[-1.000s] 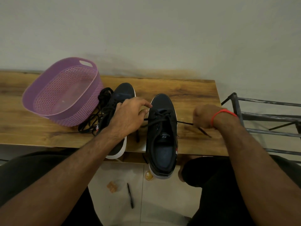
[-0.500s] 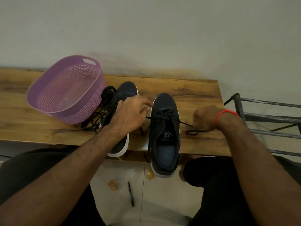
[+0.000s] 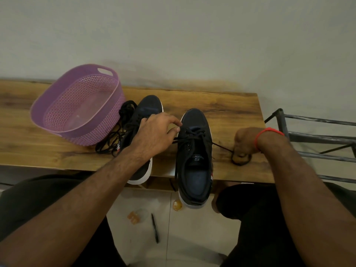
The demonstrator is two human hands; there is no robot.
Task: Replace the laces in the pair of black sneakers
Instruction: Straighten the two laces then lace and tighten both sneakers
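Two black sneakers stand on a wooden table (image 3: 231, 105), heels towards me. The right sneaker (image 3: 194, 157) is partly laced with a black lace (image 3: 221, 145). My left hand (image 3: 154, 133) hovers between the shoes, thumb and forefinger pinching the lace's left end at the eyelets. My right hand (image 3: 246, 141), with a red wristband, rests closed on the table right of that shoe, gripping the other lace end, which loops under the fingers. The left sneaker (image 3: 142, 139) lies partly under my left forearm. Loose black laces (image 3: 113, 139) are piled at its left.
A purple perforated plastic basket (image 3: 77, 105) stands at the table's left. A dark metal rack (image 3: 312, 139) is at the right of the table. On the tiled floor below lie a black pen (image 3: 155, 228) and small scraps. The right sneaker's heel overhangs the table's front edge.
My right hand has dropped to the table top and the lace end now loops beneath it. My left hand has stayed at the eyelets.
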